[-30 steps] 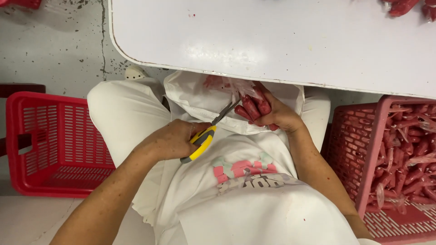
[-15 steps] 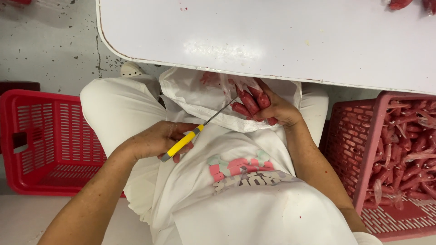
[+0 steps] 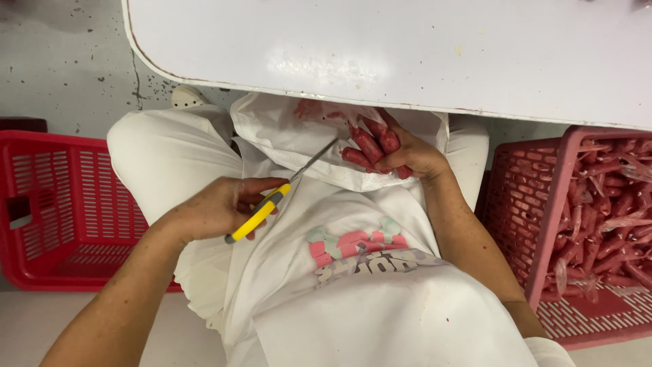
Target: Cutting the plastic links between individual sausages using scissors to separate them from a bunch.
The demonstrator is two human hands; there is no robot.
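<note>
My left hand (image 3: 221,207) grips yellow-handled scissors (image 3: 272,202) over my lap, their thin metal blades pointing up and right toward my other hand. My right hand (image 3: 407,155) is closed on a bunch of red sausages (image 3: 370,146) in clear wrapping, held just under the table edge above a white cloth or bag (image 3: 292,136) that lies across my lap. The blade tips end just left of the sausages. I sit in white clothes with a printed apron.
A white table (image 3: 421,54) spans the top. A red plastic crate (image 3: 61,211) stands on the floor at my left. At my right stands another red crate (image 3: 536,224), holding many wrapped red sausages (image 3: 611,217). Grey speckled floor lies beyond.
The view has shifted so that the table edge and crates sit differently. My left hand with the scissors has drawn slightly down and left, away from the sausages; my right hand keeps its hold.
</note>
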